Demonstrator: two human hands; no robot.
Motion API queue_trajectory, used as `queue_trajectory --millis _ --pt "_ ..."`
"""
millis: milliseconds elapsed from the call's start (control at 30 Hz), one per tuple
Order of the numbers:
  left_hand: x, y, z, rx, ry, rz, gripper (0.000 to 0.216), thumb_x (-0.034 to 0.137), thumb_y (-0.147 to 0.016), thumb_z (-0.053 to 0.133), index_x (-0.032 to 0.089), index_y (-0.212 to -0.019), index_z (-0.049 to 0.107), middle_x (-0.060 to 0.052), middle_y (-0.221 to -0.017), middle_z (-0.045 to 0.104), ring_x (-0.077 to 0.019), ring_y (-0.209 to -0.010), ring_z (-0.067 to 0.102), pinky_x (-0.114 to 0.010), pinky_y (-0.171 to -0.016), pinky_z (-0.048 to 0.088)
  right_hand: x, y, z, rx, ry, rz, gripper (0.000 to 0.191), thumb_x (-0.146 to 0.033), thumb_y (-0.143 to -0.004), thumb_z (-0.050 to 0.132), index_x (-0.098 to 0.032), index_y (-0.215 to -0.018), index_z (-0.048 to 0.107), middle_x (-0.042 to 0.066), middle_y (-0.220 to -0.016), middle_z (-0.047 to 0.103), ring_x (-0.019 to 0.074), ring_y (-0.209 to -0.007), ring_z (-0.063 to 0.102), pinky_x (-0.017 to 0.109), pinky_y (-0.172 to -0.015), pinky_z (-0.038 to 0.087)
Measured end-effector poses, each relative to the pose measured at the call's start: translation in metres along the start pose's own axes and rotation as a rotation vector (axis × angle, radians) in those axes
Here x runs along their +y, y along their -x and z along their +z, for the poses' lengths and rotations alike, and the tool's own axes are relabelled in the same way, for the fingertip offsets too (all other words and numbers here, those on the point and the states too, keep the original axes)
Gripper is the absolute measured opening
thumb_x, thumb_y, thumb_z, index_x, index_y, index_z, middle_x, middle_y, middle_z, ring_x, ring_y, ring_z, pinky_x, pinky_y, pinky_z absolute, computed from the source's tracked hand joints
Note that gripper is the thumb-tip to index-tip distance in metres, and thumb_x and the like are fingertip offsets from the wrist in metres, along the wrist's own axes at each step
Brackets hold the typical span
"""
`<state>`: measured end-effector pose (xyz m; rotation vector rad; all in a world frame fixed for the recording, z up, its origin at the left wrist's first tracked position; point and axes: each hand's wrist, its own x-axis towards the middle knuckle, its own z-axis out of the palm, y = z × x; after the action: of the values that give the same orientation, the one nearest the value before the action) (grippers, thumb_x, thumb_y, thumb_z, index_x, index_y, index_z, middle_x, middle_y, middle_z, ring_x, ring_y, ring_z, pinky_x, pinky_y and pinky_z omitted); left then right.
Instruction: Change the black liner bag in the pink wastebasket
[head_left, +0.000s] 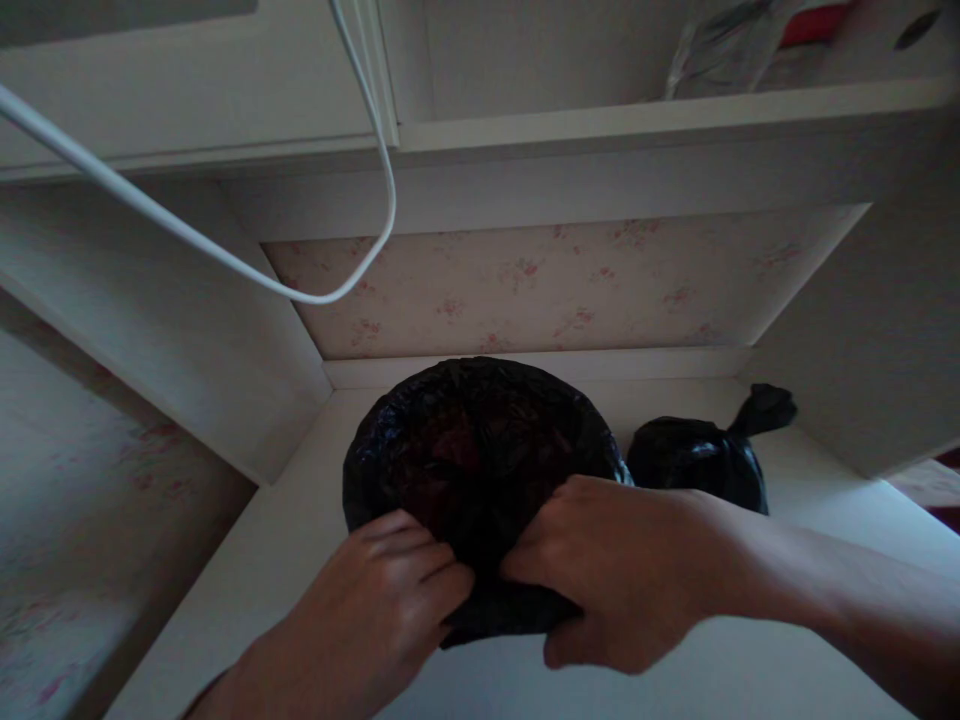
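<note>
A round bin lined with a black bin bag (pixel 480 400) stands in front of me, the bag folded over its rim. At the near left of the rim, my left hand (pixel 405 585) is closed on the bag's edge. Just to the right of it, my right hand (pixel 600 570) also grips the edge, fingers inside and thumb on the outside. A stretch of black plastic hangs between the two hands. The inside of the bag is dark, and what lies at the bottom cannot be made out.
A tied black bag (pixel 697 455) sits right of the bin on the white surface (pixel 292 540). A white cable (pixel 225 255) loops down at upper left. Above is a shelf (pixel 600 120) holding a clear plastic package (pixel 720 50). Floral wallpaper (pixel 525 290) shows behind.
</note>
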<state>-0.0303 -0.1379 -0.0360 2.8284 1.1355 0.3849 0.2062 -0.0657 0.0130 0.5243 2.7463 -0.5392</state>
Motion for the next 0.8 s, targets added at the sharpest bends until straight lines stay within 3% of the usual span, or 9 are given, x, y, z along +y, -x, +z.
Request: queue_trajectory --millis 133,267,333,400,467,533,600,667,800 --pt "-0.033 0.005 -0.015 -0.142 0.108 0.04 0.029 -0.003 -0.08 0.057 0.024 -0.074 0.064 0.006 -0.071 0.069 -0.0159 -0.077 0.067 -0.033 -0.081 0.045 0.012 0.011 0.008 -0.022 0.1 0.108 0.034 -0.033 -0.079 0.074 -0.014 -0.107 0.079 0.014 -0.093 0.081 0.0289 -0.08 0.076 0.033 -0.063 0.046" --pt "-0.046 0.004 -0.029 -0.159 0.129 0.026 0.036 -0.005 -0.081 0.058 0.028 -0.086 0.071 0.009 -0.087 0.076 -0.0131 -0.093 0.07 -0.037 -0.115 0.034 0.02 0.01 0.014 0.047 0.1 0.084 0.026 -0.035 -0.087 0.068 -0.016 -0.1 0.08 0.013 -0.087 0.08 0.0299 -0.081 0.076 0.037 -0.069 0.052" --pt "-0.044 0.009 -0.03 -0.106 0.073 -0.006 0.037 0.002 -0.084 0.065 0.032 -0.104 0.073 0.006 -0.109 0.078 -0.0163 -0.111 0.069 -0.044 -0.126 0.024 0.019 0.014 0.018 0.191 0.051 0.008 0.032 -0.042 -0.088 0.071 -0.018 -0.108 0.078 0.011 -0.094 0.081 0.0294 -0.092 0.076 0.042 -0.088 0.055" --pt "-0.042 0.026 -0.025 -0.014 0.0 -0.028 0.044 0.017 -0.087 0.074 0.036 -0.125 0.068 0.001 -0.135 0.071 -0.023 -0.131 0.062 -0.053 -0.129 0.022 0.016 0.027 0.026 0.414 0.006 -0.071 0.045 -0.049 -0.088 0.074 -0.02 -0.123 0.073 0.01 -0.11 0.08 0.0294 -0.11 0.073 0.049 -0.114 0.043" --pt "-0.043 0.053 -0.01 0.129 -0.015 -0.07 0.052 0.03 -0.087 0.078 0.037 -0.136 0.061 -0.004 -0.148 0.061 -0.0296 -0.142 0.052 -0.059 -0.126 0.029 0.014 0.045 0.044 0.69 -0.04 -0.099 0.054 -0.052 -0.088 0.074 -0.022 -0.133 0.067 0.01 -0.121 0.078 0.0303 -0.121 0.068 0.052 -0.124 0.031" --pt "-0.048 0.083 0.013 0.36 0.122 -0.192 0.043 0.026 -0.092 0.07 0.035 -0.133 0.06 -0.007 -0.147 0.06 -0.0325 -0.146 0.047 -0.057 -0.116 0.046 0.015 0.063 0.074 0.99 -0.15 -0.047 0.044 -0.051 -0.091 0.071 -0.024 -0.126 0.069 0.009 -0.111 0.079 0.0313 -0.113 0.071 0.051 -0.117 0.041" --pt "-0.055 0.106 0.044 0.671 0.295 -0.383 0.031 0.021 -0.099 0.054 0.035 -0.125 0.061 -0.008 -0.132 0.067 -0.0305 -0.129 0.062 -0.054 -0.1 0.059 0.021 0.071 0.115 1.287 -0.366 0.137 0.024 -0.042 -0.099 0.056 -0.026 -0.104 0.073 0.009 -0.091 0.077 0.0321 -0.1 0.072 0.047 -0.092 0.056" --pt "-0.059 0.116 0.08 0.908 0.478 -0.701 0.016 0.027 -0.102 0.052 0.028 -0.11 0.066 -0.006 -0.105 0.073 -0.0261 -0.101 0.073 -0.048 -0.087 0.065 0.031 0.064 0.161 1.427 -0.662 0.436 0.041 -0.045 -0.103 0.046 -0.024 -0.075 0.067 0.009 -0.072 0.07 0.028 -0.075 0.069 0.039 -0.065 0.056" --pt "-0.058 0.099 0.153 0.89 0.962 -1.114 0.041 0.057 -0.086 0.069 0.021 -0.103 0.073 -0.007 -0.095 0.08 -0.0339 -0.1 0.076 -0.046 -0.086 0.064 0.054 0.018 0.244 1.529 -1.031 0.933 0.059 -0.074 -0.084 0.061 -0.022 -0.057 0.058 0.003 -0.05 0.054 0.0172 -0.046 0.05 0.028 -0.042 0.042"
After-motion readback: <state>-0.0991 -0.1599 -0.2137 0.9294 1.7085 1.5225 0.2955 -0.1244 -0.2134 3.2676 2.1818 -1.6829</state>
